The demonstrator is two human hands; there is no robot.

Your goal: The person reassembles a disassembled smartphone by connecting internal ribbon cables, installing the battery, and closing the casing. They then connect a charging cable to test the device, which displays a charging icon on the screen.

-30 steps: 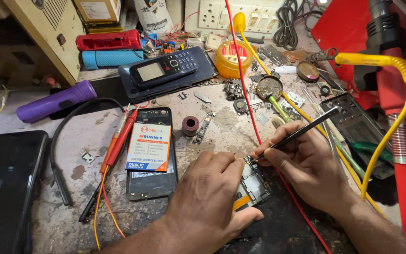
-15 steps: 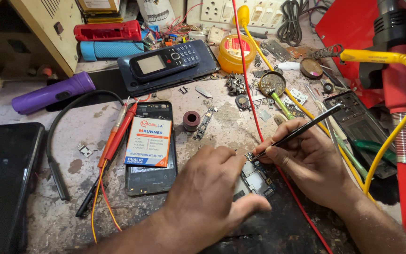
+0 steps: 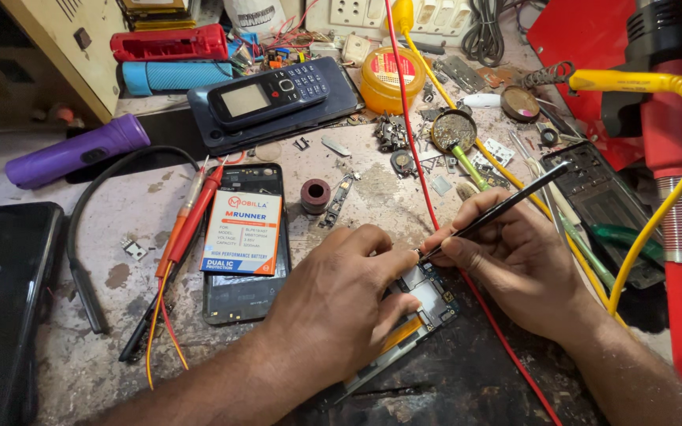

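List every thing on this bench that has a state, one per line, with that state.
left hand: pressed on the circuit board, holding it down
right hand: gripping the tweezers
tweezers: tips at the board's top edge
circuit board: bare, out of its case
black phone: back cover off, battery pack lying on it
keypad phone: screen dark
yellow paste tin: lid on

One head-worn camera looks steeply down, close over the cluttered workbench (image 3: 80, 363), facing its far edge.
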